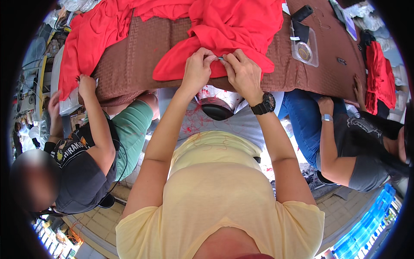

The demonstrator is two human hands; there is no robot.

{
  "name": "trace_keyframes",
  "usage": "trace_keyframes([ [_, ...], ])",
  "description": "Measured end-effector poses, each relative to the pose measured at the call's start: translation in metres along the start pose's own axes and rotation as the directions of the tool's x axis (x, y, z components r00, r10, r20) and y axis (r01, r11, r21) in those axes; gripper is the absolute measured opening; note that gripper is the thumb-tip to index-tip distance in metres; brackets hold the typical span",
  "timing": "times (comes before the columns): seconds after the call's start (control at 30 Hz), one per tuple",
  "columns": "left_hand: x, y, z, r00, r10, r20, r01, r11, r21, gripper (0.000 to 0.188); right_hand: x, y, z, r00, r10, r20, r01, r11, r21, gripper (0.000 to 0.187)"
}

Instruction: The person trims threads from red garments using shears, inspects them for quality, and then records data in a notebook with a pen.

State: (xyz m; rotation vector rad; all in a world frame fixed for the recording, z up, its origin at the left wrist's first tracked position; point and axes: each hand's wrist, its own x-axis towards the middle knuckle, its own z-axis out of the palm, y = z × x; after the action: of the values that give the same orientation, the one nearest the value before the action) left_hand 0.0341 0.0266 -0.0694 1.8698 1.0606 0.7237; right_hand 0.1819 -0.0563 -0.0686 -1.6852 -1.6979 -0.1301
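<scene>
A small, thin greenish piece (221,58) spans the gap between my fingertips; its exact kind is too small to make out. My left hand (199,70) pinches one end with thumb and forefinger. On the other end, my right hand (244,74), with a black watch at its wrist, is closed in a similar pinch. Both hands are over the near edge of a red cloth (233,36), which lies bunched on the brown-covered table (129,56).
More red cloth (95,36) drapes at left, beside a co-worker's hand (87,85). A clear plastic box (314,54) with a tape roll (304,52) sits at right. Another co-worker's hand (326,105) is by the right table edge. Red thread scraps (189,127) lie on my lap.
</scene>
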Motion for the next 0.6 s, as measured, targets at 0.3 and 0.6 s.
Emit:
trace_keyframes([
  [0.3,-0.004,0.0,-0.009,0.997,0.072,0.023,-0.073,0.997,0.023,0.01,0.003,-0.006,-0.003,0.991,0.114,-0.077,-0.103,0.986,0.133,0.01],
  [0.6,-0.019,0.016,0.009,0.925,0.373,0.073,-0.374,0.858,0.353,0.022,0.005,0.027,-0.009,0.816,0.435,0.381,-0.547,0.368,0.752,0.021],
])
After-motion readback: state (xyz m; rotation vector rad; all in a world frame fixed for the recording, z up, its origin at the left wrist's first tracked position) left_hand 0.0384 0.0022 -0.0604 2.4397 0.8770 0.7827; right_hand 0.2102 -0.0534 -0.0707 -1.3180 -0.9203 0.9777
